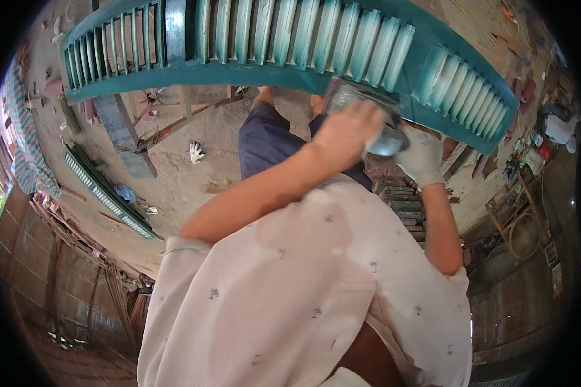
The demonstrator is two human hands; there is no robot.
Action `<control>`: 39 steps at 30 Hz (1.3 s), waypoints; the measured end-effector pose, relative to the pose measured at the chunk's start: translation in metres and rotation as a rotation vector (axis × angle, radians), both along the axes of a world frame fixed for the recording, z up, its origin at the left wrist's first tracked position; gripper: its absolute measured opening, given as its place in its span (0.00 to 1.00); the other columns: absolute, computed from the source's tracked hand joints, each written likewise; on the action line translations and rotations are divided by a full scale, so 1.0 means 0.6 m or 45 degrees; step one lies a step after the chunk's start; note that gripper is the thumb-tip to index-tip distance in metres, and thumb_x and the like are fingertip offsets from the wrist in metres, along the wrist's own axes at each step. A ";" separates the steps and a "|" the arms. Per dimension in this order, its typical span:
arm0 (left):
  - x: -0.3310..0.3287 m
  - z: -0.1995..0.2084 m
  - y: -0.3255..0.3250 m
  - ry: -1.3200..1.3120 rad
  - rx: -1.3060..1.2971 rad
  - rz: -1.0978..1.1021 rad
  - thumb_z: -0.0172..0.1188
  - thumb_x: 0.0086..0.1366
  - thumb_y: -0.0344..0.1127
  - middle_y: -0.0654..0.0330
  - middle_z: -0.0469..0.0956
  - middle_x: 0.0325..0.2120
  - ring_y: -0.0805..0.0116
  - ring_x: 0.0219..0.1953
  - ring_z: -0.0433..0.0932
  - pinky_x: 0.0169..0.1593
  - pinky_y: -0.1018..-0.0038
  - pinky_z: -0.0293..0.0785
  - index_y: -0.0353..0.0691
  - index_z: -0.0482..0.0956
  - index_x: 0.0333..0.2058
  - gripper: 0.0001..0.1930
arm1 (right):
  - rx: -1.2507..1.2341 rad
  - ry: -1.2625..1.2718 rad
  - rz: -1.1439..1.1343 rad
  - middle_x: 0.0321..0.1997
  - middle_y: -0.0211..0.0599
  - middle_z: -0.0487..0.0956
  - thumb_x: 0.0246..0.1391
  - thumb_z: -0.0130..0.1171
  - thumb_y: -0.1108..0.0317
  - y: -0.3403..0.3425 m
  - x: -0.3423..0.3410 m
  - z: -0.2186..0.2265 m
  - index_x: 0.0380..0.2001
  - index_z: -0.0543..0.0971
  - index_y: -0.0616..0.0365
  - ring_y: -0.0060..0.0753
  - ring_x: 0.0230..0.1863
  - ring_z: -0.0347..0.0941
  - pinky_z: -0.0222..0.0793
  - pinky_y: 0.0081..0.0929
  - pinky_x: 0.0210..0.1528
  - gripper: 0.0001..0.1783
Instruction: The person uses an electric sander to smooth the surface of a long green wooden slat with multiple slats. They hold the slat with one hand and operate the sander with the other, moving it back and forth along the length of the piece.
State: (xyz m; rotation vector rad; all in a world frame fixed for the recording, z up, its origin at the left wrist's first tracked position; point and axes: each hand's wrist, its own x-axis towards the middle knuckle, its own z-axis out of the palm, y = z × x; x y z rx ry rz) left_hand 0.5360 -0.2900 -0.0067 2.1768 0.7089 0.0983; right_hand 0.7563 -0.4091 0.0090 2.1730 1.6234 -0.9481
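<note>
A long green louvered shutter (258,75) spans the top of the view, its slats worn pale in places. A grey handheld power tool that looks like a belt sander (386,140) sits against the shutter's near edge, right of the middle; blur hides its details. My bare left hand (355,126) is closed over the top of the sander, fingers pointing right. At the sander's right end, my right hand (423,156) in a pale glove is closed around it, with its fingers partly hidden.
A second green slatted panel (106,188) lies on the floor at left, near a white glove (196,152). Below the shutter are a grey board (126,138) and wooden supports. Several stacked wood pieces (403,203) lie beside my right arm. Clutter lines the right side.
</note>
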 end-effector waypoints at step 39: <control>-0.059 0.033 0.067 0.160 0.111 -0.019 0.83 0.44 0.31 0.52 0.84 0.56 0.46 0.58 0.84 0.60 0.58 0.84 0.37 0.81 0.59 0.40 | -0.133 0.249 -0.048 0.41 0.54 0.90 0.48 0.66 0.58 0.095 -0.054 0.023 0.34 0.90 0.52 0.58 0.45 0.89 0.83 0.51 0.50 0.14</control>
